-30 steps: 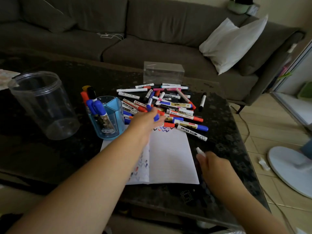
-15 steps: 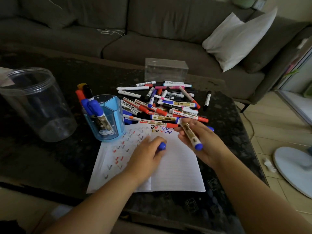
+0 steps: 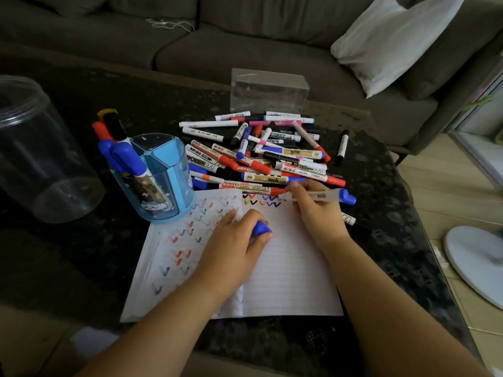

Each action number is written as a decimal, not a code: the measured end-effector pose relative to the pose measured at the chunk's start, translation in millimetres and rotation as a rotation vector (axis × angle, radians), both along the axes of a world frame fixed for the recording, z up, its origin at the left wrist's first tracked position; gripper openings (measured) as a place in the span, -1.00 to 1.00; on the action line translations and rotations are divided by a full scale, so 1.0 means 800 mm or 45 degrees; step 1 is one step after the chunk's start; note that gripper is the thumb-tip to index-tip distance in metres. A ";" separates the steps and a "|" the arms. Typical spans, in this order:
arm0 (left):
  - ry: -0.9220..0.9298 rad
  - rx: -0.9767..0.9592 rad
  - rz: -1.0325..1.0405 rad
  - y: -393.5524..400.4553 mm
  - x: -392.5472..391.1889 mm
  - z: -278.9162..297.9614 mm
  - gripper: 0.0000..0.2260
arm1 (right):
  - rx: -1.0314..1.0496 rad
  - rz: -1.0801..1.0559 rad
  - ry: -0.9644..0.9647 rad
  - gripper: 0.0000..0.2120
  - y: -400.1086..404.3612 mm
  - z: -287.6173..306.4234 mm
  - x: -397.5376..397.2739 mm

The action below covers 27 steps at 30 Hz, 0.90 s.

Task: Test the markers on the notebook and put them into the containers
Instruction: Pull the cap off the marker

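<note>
Head view: right hand [image 3: 317, 210] pinches marker [image 3: 319, 196] lying crosswise, tip seemingly leftward.

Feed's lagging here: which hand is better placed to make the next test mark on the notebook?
Right. The right hand holds the uncapped marker, tip at the row of marks on the notebook. The left hand only holds the blue cap.

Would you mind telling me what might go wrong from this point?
The right hand holds an uncapped blue marker right beside the marker pile, so its wrist may knock markers loose. The blue cap in the left hand could slip. The pen holder looks crowded on one side.
</note>
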<state>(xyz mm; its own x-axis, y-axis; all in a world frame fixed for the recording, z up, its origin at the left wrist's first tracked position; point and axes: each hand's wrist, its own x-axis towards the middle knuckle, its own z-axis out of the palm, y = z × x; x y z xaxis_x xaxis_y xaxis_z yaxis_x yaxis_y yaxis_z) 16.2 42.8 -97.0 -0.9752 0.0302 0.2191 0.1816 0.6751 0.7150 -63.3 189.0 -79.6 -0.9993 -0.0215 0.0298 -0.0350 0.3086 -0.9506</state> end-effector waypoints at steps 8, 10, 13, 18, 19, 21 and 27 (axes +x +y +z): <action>0.016 -0.005 0.015 -0.001 -0.001 0.002 -0.87 | 0.031 -0.109 0.081 -0.76 0.003 -0.008 -0.004; 0.015 -0.025 0.031 0.000 0.001 0.005 -0.85 | 0.028 -0.113 0.069 -0.76 0.003 -0.008 -0.003; 0.046 -0.029 0.037 0.001 0.002 0.008 -0.85 | 0.032 -0.109 0.085 -0.74 0.002 -0.007 -0.003; 0.033 -0.015 0.038 0.001 0.003 0.009 -0.85 | 0.102 -0.095 0.102 -0.74 0.001 -0.010 -0.005; 0.032 -0.010 0.035 0.001 0.002 0.009 -0.85 | 0.109 -0.096 0.099 -0.73 0.001 -0.010 -0.006; 0.025 -0.006 0.036 0.001 0.002 0.008 -0.86 | 0.107 -0.094 0.090 -0.71 0.002 -0.010 -0.006; 0.015 0.001 0.043 0.001 0.003 0.009 -0.85 | 0.109 -0.136 0.081 -0.70 0.001 -0.009 -0.006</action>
<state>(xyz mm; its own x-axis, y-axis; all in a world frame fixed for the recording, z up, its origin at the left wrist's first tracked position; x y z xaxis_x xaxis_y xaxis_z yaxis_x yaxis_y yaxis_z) 18.9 43.7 -90.1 -0.9731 -0.0026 0.2303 0.1671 0.6805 0.7135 -67.9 190.1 -87.2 -0.9922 0.0800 0.0958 -0.0569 0.3938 -0.9175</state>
